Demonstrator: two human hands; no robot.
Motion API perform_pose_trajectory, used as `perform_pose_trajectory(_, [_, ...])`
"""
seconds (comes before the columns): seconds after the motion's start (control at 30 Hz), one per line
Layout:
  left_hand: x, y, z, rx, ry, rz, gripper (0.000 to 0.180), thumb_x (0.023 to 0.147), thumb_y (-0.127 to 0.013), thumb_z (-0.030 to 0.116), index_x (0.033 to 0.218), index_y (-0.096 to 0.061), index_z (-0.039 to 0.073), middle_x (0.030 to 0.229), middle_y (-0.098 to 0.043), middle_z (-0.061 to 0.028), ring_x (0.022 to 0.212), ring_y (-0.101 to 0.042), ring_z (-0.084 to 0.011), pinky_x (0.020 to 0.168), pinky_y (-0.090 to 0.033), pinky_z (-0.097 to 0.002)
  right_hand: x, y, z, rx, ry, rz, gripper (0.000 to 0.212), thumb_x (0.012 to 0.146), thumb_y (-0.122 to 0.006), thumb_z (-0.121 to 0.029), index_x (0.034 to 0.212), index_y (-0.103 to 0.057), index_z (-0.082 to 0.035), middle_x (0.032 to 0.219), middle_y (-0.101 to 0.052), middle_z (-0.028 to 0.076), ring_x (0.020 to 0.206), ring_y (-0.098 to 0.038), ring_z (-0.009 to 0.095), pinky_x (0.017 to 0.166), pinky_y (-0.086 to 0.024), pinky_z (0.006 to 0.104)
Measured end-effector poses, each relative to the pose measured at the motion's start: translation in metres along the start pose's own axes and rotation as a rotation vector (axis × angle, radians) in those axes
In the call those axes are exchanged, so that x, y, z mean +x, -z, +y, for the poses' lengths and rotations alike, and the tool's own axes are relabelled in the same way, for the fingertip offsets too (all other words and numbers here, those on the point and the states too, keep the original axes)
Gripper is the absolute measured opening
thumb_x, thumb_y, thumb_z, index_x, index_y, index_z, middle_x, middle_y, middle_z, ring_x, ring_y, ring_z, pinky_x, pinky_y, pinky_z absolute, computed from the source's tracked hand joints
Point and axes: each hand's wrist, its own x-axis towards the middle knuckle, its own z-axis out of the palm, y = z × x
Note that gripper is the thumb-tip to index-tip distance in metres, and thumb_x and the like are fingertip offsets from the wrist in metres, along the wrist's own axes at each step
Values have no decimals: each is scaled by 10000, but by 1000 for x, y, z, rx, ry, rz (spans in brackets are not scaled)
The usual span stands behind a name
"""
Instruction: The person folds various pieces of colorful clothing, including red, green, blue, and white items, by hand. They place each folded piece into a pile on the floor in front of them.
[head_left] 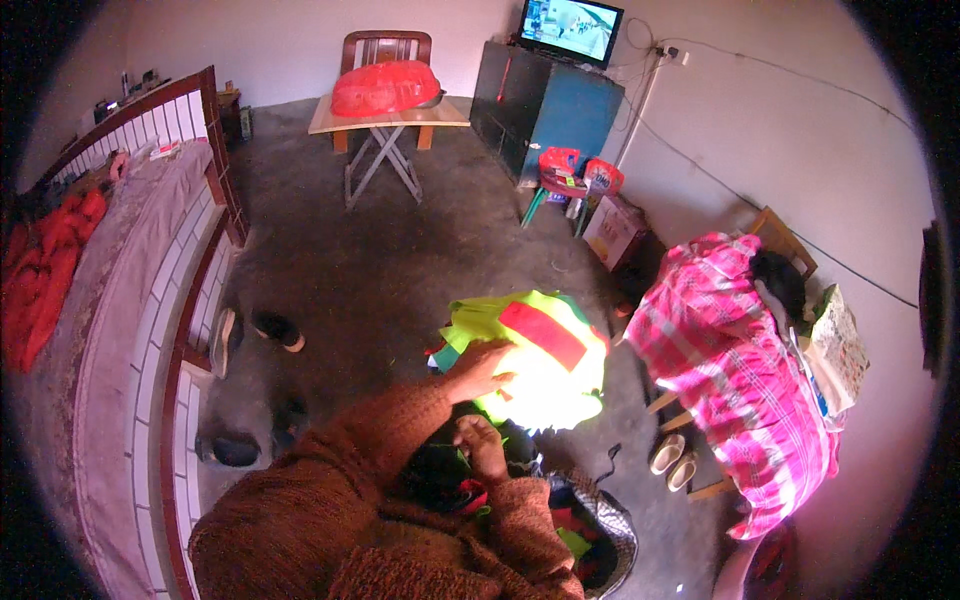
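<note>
My left hand (pixel 480 372) lies with its fingers stretched out on the near left side of a heap of bright yellow-green cloth (pixel 478 320) with a red stripe. Strong light washes out the middle of that heap. Just below, my right hand (pixel 482 450) is closed with curled fingers on dark cloth (pixel 432 462) that has thin green trim. The dark cloth gathers between my forearms, partly hidden by my brown sleeves. Beside my right forearm stands an open bag (pixel 622 530) with a checked rim and coloured cloth inside.
A pink plaid cloth (pixel 720 370) drapes over seating at right, with pale shoes (pixel 672 460) by it. Dark shoes (pixel 278 330) lie by the bed (pixel 150 240) at left. Farther off are a folding table (pixel 325 118), a blue cabinet (pixel 575 120) and a small red chair (pixel 560 175).
</note>
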Motion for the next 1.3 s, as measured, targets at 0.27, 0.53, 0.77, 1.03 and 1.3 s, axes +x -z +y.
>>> perform_pose_trajectory(0.27, [-98, 28, 32, -299, 59, -283, 319, 757, -601, 131, 1049, -542, 20, 969, -594, -159, 887, -589, -292, 782, -462, -365, -3, -3, -8, 192, -33, 20, 101, 880, -493, -115, 947, -548, -64, 708, -548, -7, 508, -399, 44, 443, -289, 180])
perform_pose_trajectory(0.53, [-111, 31, 31, -84, 91, -216, 353, 737, -613, 245, 1018, -544, 41, 941, -591, -146, 857, -580, -299, 753, -457, -371, 1, 5, 3, 139, 7, 89, 100, 885, -474, -86, 946, -543, -46, 687, -555, 15, 497, -409, 55, 439, -309, 191])
perform_pose_trajectory(0.77, [-117, 54, 19, -58, 189, -498, 322, 734, -634, 359, 850, -609, 59, 759, -621, -122, 708, -608, -281, 635, -466, -376, 1, 7, 3, 145, 59, 106, 148, 913, -468, -157, 984, -527, -42, 754, -590, 49, 482, -439, 81, 437, -353, 207])
perform_pose_trajectory(1.03, [-107, 74, 36, -232, 61, -707, 285, 732, -638, 309, 861, -633, 55, 783, -642, -97, 704, -620, -220, 641, -471, -328, -1, 9, 3, 111, 106, 79, 228, 918, -475, -239, 994, -526, -31, 759, -588, 47, 490, -448, 79, 442, -363, 208])
perform_pose_trajectory(1.3, [-109, 68, 34, -154, 64, -622, 225, 775, -597, 277, 803, -608, 54, 726, -610, -124, 639, -594, -262, 594, -445, -363, -3, 5, -2, 135, 83, 56, 253, 898, -519, -278, 974, -549, -39, 747, -583, 37, 516, -456, 85, 464, -358, 211])
